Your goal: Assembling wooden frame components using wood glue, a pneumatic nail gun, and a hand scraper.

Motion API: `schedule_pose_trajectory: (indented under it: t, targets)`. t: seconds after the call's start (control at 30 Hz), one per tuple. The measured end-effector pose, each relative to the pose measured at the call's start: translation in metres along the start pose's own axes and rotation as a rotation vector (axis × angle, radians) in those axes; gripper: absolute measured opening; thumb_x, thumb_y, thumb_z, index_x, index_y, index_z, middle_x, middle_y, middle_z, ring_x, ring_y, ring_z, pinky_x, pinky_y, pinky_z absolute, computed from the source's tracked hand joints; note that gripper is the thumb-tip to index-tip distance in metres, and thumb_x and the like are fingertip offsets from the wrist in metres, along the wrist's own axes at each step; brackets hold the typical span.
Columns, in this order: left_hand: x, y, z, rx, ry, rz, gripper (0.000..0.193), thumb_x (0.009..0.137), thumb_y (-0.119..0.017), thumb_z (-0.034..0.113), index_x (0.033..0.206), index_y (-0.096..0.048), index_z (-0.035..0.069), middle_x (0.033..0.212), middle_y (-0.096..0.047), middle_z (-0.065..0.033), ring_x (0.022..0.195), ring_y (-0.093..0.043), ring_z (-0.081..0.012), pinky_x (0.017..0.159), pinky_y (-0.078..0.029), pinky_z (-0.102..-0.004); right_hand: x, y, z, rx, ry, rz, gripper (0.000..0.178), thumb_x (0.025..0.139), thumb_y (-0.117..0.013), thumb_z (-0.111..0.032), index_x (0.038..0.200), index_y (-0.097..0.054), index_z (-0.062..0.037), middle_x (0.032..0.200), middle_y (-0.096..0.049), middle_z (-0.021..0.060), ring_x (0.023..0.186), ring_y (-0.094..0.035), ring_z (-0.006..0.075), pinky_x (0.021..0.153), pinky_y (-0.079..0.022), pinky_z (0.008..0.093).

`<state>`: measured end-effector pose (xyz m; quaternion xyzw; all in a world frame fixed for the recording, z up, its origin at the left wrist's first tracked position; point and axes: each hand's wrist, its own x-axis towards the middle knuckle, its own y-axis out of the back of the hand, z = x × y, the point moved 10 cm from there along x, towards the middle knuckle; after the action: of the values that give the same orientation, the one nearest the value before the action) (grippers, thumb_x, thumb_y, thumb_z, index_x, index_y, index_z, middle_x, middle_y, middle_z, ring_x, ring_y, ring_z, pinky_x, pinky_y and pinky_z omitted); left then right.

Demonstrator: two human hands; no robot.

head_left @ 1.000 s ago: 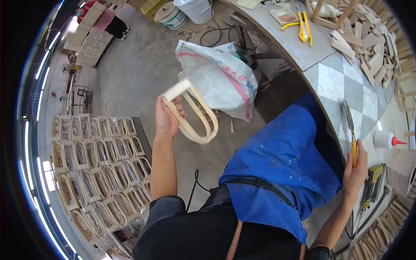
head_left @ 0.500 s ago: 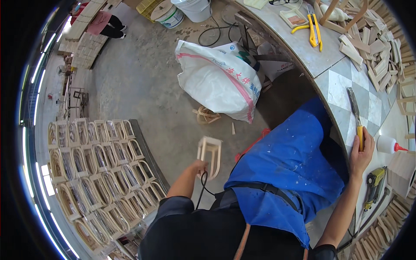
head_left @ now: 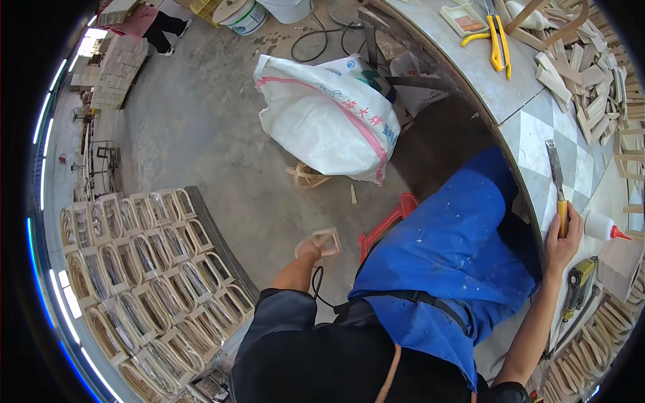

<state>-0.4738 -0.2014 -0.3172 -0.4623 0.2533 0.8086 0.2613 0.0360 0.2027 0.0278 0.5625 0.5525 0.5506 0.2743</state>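
Out over the floor, my left hand (head_left: 308,252) is closed on a small pale wooden frame (head_left: 328,236) with a squarish end, blurred by motion. At the table's edge my right hand (head_left: 563,245) has its fingers around the yellow handle of a chisel (head_left: 555,171), whose flat metal blade lies on the checkered tabletop (head_left: 534,144) and points away from me. Close to that hand lies a white bottle (head_left: 598,225) with a red nozzle. Nearer me is a yellow-green power tool (head_left: 579,285).
Rows of similar wooden frames (head_left: 158,289) are stacked at the left. A white sack (head_left: 322,121) stands on the floor ahead, with a red stool (head_left: 386,225) nearer me. Yellow-handled pliers (head_left: 498,50) and piled wood pieces (head_left: 591,80) occupy the far tabletop. A person (head_left: 154,30) stands far left.
The wooden frame in my left hand has tilted from near upright and now looks shorter. More of the red stool shows. My right hand keeps its hold on the chisel.
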Motion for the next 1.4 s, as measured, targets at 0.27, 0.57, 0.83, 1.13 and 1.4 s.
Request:
schedule_pose_trajectory:
  t: [0.27,0.57,0.83,1.13,1.4]
  targets:
    - [0.067,-0.024,0.028,0.189,0.062,0.07,0.042,0.1,-0.056,0.043,0.109,-0.065,0.003,0.087,-0.066,-0.0111,0.072,-0.065,-0.0263,0.071,-0.052,-0.0379,0.003,-0.006,0.006,-0.027,-0.016,-0.003,0.032,0.099,-0.062,-0.011,0.13,-0.064,-0.0015,0.123,-0.068,0.0135,0.109,-0.064,0.0279,0.098,-0.05,0.0357]
    - [0.144,-0.048,0.035,0.357,0.087,0.067,0.041,0.099,-0.058,0.04,0.112,-0.064,0.002,0.092,-0.068,-0.0127,0.076,-0.066,-0.0284,0.075,-0.053,-0.0394,0.004,-0.014,0.002,-0.016,0.002,-0.011,0.034,0.09,-0.062,-0.005,0.124,-0.066,-0.0025,0.118,-0.068,0.013,0.103,-0.063,0.0278,0.095,-0.049,0.0348]
    - [0.21,-0.088,0.053,0.567,-0.084,-0.425,0.04,0.098,-0.058,0.037,0.115,-0.064,0.001,0.096,-0.069,-0.014,0.08,-0.067,-0.0304,0.079,-0.053,-0.0407,0.016,0.001,0.004,0.004,-0.022,0.104,0.037,0.075,-0.071,-0.006,0.112,-0.069,-0.0037,0.106,-0.069,0.0134,0.088,-0.063,0.0315,0.082,-0.053,0.0372]
    - [0.194,-0.113,0.027,0.778,-0.446,-0.529,0.04,0.097,-0.06,0.034,0.119,-0.064,0.001,0.102,-0.071,-0.0156,0.084,-0.068,-0.0325,0.083,-0.054,-0.0423,0.011,0.031,0.013,0.069,-0.016,0.134,0.037,0.081,-0.074,-0.01,0.117,-0.07,-0.005,0.109,-0.067,0.0109,0.093,-0.063,0.0273,0.082,-0.053,0.0342]
    - [0.135,-0.162,0.008,0.911,-0.711,-0.321,0.041,0.096,-0.061,0.031,0.122,-0.063,0.0,0.106,-0.072,-0.017,0.087,-0.069,-0.0344,0.087,-0.055,-0.0436,-0.015,0.051,0.033,0.128,-0.128,0.284,0.038,0.084,-0.073,-0.009,0.121,-0.068,-0.0046,0.111,-0.066,0.0117,0.095,-0.063,0.0272,0.084,-0.053,0.0335]
